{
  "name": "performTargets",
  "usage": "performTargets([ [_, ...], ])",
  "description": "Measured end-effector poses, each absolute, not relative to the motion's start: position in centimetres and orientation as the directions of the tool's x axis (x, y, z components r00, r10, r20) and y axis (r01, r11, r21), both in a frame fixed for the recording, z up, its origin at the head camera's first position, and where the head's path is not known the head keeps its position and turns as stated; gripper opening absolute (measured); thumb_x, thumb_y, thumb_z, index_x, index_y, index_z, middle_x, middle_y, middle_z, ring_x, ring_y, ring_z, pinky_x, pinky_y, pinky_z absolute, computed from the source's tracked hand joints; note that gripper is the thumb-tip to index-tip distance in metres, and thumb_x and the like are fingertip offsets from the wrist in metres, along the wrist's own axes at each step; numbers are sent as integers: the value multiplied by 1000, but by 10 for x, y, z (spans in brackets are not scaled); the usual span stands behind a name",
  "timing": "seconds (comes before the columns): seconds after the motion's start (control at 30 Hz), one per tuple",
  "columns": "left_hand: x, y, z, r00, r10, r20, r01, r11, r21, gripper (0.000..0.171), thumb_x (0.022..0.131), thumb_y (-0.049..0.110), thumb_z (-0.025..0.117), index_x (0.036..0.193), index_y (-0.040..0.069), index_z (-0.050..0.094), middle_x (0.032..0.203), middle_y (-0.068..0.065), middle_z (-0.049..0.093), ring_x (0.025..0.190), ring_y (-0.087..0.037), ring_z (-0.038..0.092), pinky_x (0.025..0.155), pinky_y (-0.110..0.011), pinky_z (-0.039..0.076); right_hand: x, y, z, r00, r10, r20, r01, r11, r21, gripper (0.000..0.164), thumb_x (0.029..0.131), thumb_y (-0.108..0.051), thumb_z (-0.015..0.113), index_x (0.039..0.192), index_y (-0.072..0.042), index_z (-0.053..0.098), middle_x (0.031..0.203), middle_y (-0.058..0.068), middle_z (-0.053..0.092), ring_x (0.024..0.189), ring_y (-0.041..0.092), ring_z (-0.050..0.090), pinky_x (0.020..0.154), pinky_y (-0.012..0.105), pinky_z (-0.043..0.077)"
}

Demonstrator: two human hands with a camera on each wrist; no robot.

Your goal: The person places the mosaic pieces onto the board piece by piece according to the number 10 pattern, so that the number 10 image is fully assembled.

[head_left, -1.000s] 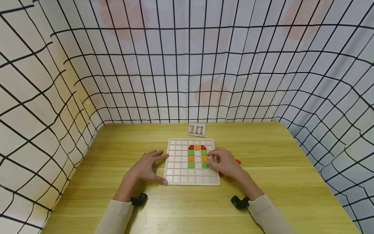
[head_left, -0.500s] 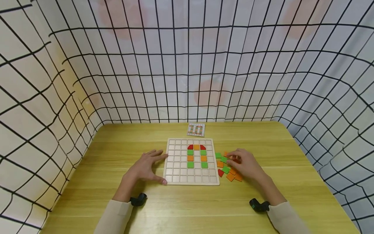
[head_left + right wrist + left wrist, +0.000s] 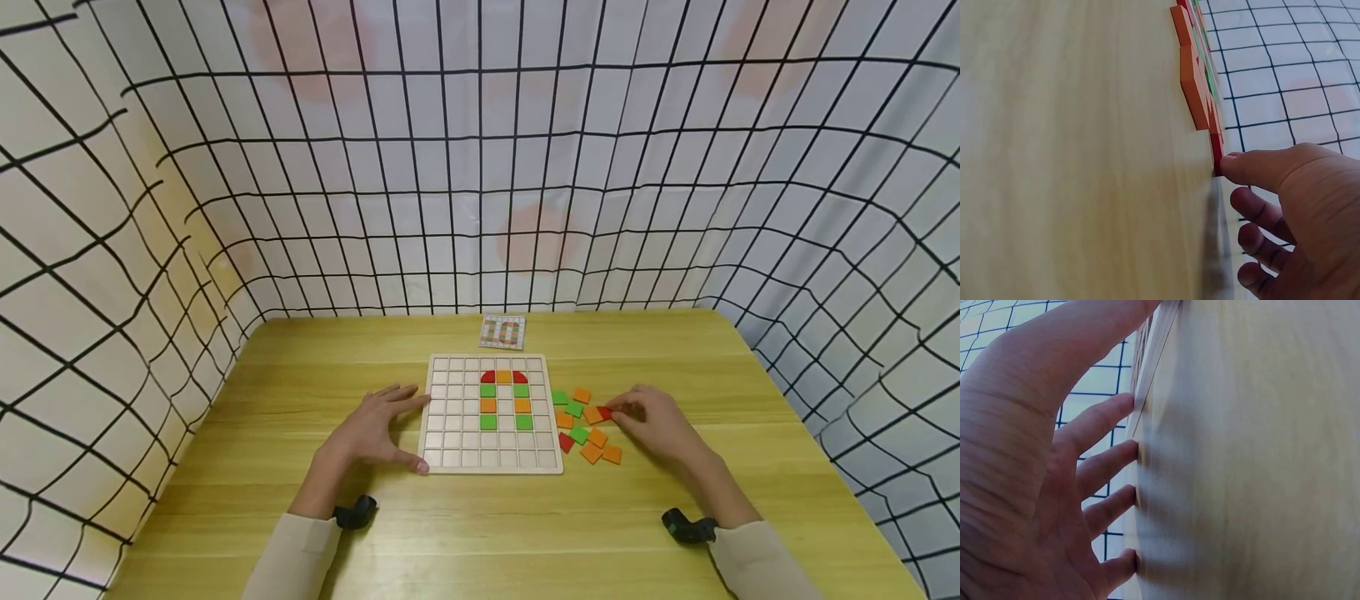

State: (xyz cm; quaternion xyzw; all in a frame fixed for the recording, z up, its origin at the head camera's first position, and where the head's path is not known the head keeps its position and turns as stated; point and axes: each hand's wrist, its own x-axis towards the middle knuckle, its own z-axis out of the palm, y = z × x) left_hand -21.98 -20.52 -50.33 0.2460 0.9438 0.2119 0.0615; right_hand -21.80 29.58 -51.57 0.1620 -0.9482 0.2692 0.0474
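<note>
A pale wooden grid board [image 3: 452,435] lies on the table, with red, orange and green tiles set in an arch-like shape right of its middle. My left hand [image 3: 375,427] rests along the board's left side, fingers spread, its thumb at the near left corner. In the left wrist view the fingertips [image 3: 1125,449] reach down to the tabletop. Right of the board, my right hand [image 3: 658,423] pinches a red tile [image 3: 604,413] at the outer side of the loose tiles. The right wrist view has the thumb on that red tile's edge; the index finger is hidden.
Several loose orange [image 3: 592,452], green [image 3: 560,398] and red tiles lie between the board and my right hand. A small card with a coloured grid pattern [image 3: 502,332] lies behind the board. White walls with black grid lines enclose the table's back and sides.
My right hand has moved right, off the board and across the loose tiles to the red tile at their outer side. The left hand stays where it was.
</note>
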Motion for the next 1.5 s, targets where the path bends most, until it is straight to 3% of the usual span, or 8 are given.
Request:
performTargets([
  [0.2, -220, -205, -502, -871, 492, -8, 441, 789, 428, 114, 58, 77, 86, 155, 29, 49, 166, -11, 37, 155, -44, 26, 121, -74, 18, -214, 304, -513, -961, -237, 142, -276, 795, -540, 15, 98, -19, 72, 111, -13, 78, 105, 2, 70, 101, 24, 66, 92, 49, 55],
  [0.4, -219, -205, -501, -869, 494, -6, 446, 790, 421, 114, 59, 76, 86, 155, 26, 49, 166, -12, 37, 155, -45, 27, 121, -75, 18, -211, 310, -513, -965, -215, 153, -264, 801, -538, 16, 98, -22, 73, 110, -14, 77, 102, -1, 70, 96, 19, 63, 86, 42, 54],
  [0.73, -218, -205, -500, -865, 501, -10, 449, 784, 429, 113, 60, 75, 86, 155, 26, 49, 166, -13, 37, 154, -46, 28, 120, -76, 19, -214, 313, -516, -926, -357, 126, -369, 776, -512, 41, 96, -1, 62, 135, -15, 68, 104, -2, 66, 88, 12, 54, 76, 29, 50],
  [0.9, -219, -205, -501, -864, 503, -6, 454, 785, 422, 113, 60, 76, 86, 155, 26, 49, 166, -13, 37, 154, -46, 28, 120, -76, 18, -214, 312, -515, -925, -362, 115, -367, 773, -517, 32, 98, -7, 65, 129, -14, 70, 107, -2, 67, 96, 14, 60, 83, 33, 54],
  [1.07, -219, -205, -500, -864, 504, -5, 455, 784, 422, 113, 60, 75, 86, 155, 26, 49, 166, -13, 37, 154, -46, 28, 120, -76, 18, -215, 312, -515, -929, -348, 126, -359, 765, -534, 29, 98, -13, 70, 127, -12, 70, 107, -2, 67, 93, 13, 57, 80, 29, 51],
  [1.27, -219, -205, -500, -861, 509, -2, 462, 783, 416, 113, 60, 74, 87, 155, 25, 49, 165, -13, 38, 153, -47, 28, 120, -76, 19, -216, 313, -515, -931, -352, 97, -346, 769, -538, 28, 99, -24, 71, 126, -20, 73, 107, -4, 67, 93, 12, 56, 80, 29, 50],
  [1.5, -218, -205, -500, -863, 505, -9, 455, 786, 420, 113, 60, 74, 87, 155, 26, 49, 166, -13, 37, 154, -46, 28, 120, -76, 18, -216, 312, -515, -933, -344, 107, -343, 760, -552, 20, 98, -24, 73, 117, -21, 76, 102, -6, 66, 86, 12, 53, 75, 26, 47],
])
